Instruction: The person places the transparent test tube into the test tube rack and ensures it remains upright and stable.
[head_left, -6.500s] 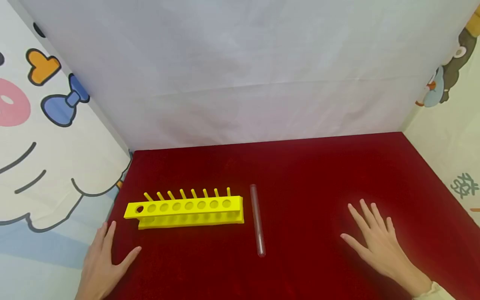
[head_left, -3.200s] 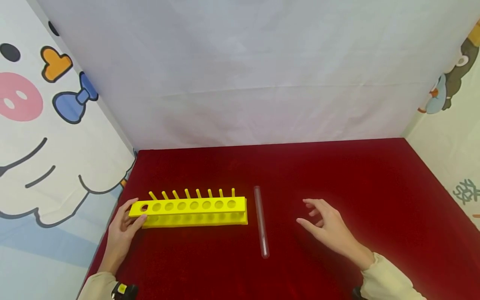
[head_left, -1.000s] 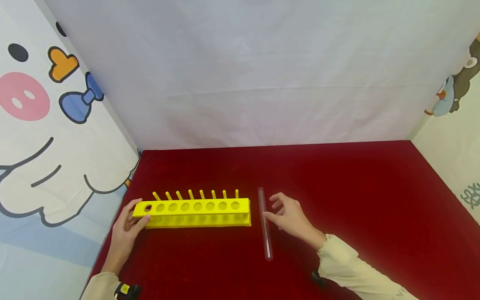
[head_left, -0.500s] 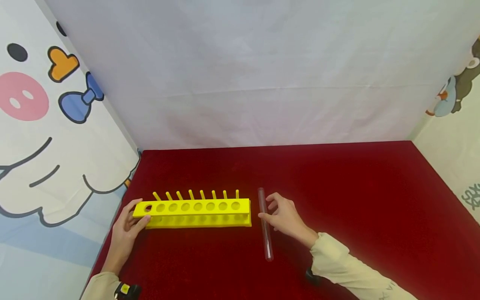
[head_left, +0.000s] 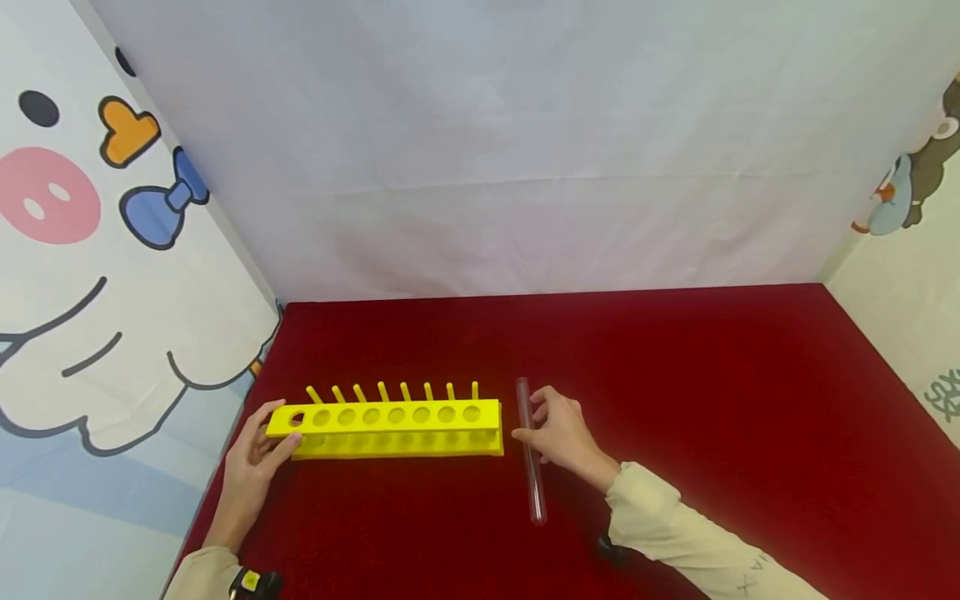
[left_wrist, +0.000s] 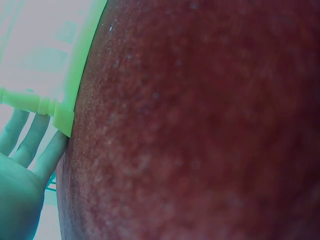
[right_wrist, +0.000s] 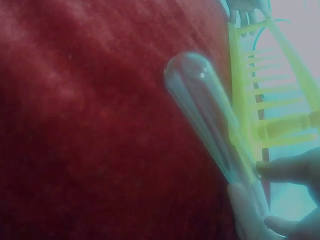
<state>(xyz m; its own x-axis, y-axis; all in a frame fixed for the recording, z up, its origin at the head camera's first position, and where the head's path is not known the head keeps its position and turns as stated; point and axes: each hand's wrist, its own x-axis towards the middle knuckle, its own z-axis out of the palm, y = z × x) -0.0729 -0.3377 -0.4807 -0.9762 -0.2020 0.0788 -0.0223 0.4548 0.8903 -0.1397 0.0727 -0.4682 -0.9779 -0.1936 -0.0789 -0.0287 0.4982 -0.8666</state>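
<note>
A yellow test tube rack [head_left: 386, 418] with a row of holes and several upright pegs stands left of centre in the head view. My left hand [head_left: 249, 471] grips its left end, thumb in front and fingers behind; the left wrist view shows fingers [left_wrist: 51, 152] against the rack's end [left_wrist: 62, 117]. Just right of the rack, a clear glass test tube [head_left: 536, 492] lies lengthwise, rounded end towards me. My right hand [head_left: 567, 435] pinches it around the middle, thumb across its left side. In the right wrist view the tube [right_wrist: 200, 105] runs between thumb [right_wrist: 242, 207] and fingers.
A dark red cloth [head_left: 675, 367] covers the table. White fabric [head_left: 525, 150] hangs along the back edge. Printed panels with cartoon figures flank the left [head_left: 60, 292] and right [head_left: 900, 275] sides.
Over the last seconds my left hand has come to the rack's left end and taken hold. My right hand has moved left from the open table to the test tube and closed on it.
</note>
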